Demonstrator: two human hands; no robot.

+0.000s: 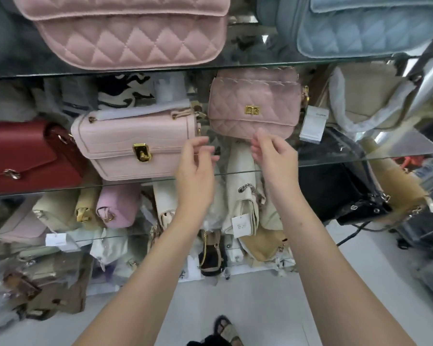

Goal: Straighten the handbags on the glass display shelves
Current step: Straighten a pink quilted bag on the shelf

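Small pink quilted flap bag [254, 106] on glass shelf [360, 159], just above and beyond right hand [275, 156]; long side runs left-right, slightly tilted | right hand nearer, fingertips at bag's lower edge, contact unclear | left hand [195, 168] loosely curled, holds nothing; right grips nothing | white hangtag [313, 126] right of hands: print unreadable

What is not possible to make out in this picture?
Head view:
- Top of the large pink quilted bag: cut off by the frame edge.
- Print on the white tag: too small to read.
- Whether the right hand touches the small pink quilted bag: fingers blurred.
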